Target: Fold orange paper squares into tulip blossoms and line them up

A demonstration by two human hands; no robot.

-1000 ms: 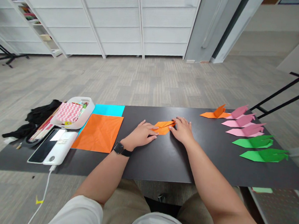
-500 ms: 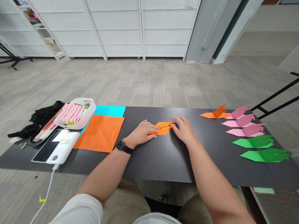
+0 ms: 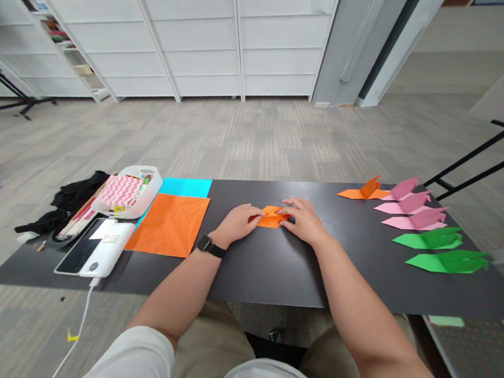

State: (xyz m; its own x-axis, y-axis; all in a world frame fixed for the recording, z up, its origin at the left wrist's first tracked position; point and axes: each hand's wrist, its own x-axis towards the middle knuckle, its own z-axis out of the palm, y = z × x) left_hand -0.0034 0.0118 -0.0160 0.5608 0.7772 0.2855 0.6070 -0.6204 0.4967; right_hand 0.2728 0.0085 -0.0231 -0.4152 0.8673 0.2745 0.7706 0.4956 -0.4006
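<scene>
A small piece of folded orange paper lies on the dark table between my hands. My left hand grips its left end, thumb and fingers together. At its right end, my right hand has thumb and fingers closed on the paper, covering that tip. Left of my hands lies a flat sheet of orange paper, partly over a blue sheet. On the right side stand a folded orange bird, several pink paper birds and two green paper birds.
A white basket with a pink zigzag-patterned item stands at the left, beside black cloth. Nearer lie a phone and a white power bank with a cable. The dark table has its front edge by my lap.
My right hand has shifted slightly left along the folded orange paper. The fingers of my left hand have drawn in to pinch its left end.
</scene>
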